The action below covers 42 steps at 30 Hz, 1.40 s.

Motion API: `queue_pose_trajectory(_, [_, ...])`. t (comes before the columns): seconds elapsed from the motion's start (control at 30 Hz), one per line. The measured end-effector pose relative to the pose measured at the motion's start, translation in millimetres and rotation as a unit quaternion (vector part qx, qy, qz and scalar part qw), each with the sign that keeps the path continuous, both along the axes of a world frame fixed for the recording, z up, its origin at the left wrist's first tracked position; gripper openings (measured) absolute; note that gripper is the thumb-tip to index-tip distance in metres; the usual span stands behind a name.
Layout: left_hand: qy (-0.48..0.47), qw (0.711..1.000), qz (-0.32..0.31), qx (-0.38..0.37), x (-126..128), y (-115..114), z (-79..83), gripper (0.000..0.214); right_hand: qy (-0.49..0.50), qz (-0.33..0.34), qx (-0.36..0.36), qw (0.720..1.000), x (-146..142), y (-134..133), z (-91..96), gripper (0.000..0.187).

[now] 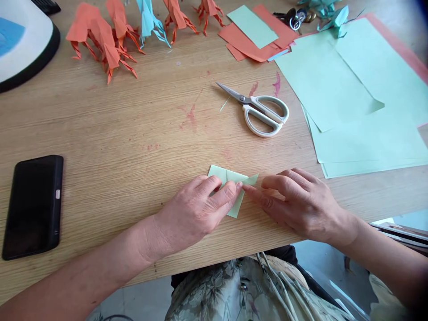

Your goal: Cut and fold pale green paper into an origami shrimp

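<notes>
A small folded piece of pale green paper (230,177) lies on the wooden table (133,133) near its front edge. My left hand (197,211) rests on the paper's left part, its fingers curled and pressing the fold down. My right hand (297,200) comes in from the right, its fingertips pinched at the paper's right point, touching my left fingertips. Much of the paper is hidden under my left fingers.
White-handled scissors (264,111) lie behind the paper. Large pale green sheets (351,102) spread at the right. Orange and green sheets (257,33), several orange and blue origami figures (110,35) and keys (296,18) line the back. A black phone (33,205) lies at the left.
</notes>
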<state>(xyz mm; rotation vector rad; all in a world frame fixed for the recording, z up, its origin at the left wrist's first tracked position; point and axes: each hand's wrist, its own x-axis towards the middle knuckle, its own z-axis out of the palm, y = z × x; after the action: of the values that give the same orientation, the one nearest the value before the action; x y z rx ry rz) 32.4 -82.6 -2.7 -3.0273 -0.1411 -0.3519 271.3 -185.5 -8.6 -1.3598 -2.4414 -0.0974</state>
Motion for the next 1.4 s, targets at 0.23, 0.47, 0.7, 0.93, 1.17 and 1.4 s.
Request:
queue_pose_trajectory(0.23, [-0.004,1.0,-0.002,-0.003,0.3,0.6,-1.8,0.038,0.015,0.001,0.008,1.0,-4.6,4.0,3.3,0.027])
queue_pose_trajectory(0.47, [0.009,1.0,0.005,-0.001,-0.8,-1.1,-1.1,0.039,0.023,-0.002,-0.001,1.0,-6.5,6.5,2.3,0.015])
queue_pose_trajectory(0.7, [0.016,1.0,0.009,0.007,-0.3,-1.9,-0.2,0.037,0.0,0.006,0.003,1.0,-4.1,6.5,0.6,0.015])
queue_pose_trajectory(0.93, [0.007,1.0,0.016,-0.013,-1.4,-2.1,0.6,0.04,0.009,0.0,0.001,1.0,-3.5,4.2,0.8,0.016])
queue_pose_trajectory(1.17, [0.018,0.998,0.018,-0.053,-3.3,1.2,1.7,0.039,-0.008,-0.005,0.022,1.0,-2.6,3.0,2.1,0.012])
queue_pose_trajectory(1.4, [0.029,0.997,0.022,-0.068,-4.4,1.7,0.7,0.041,0.041,-0.022,0.029,0.998,1.1,-0.6,0.2,0.017])
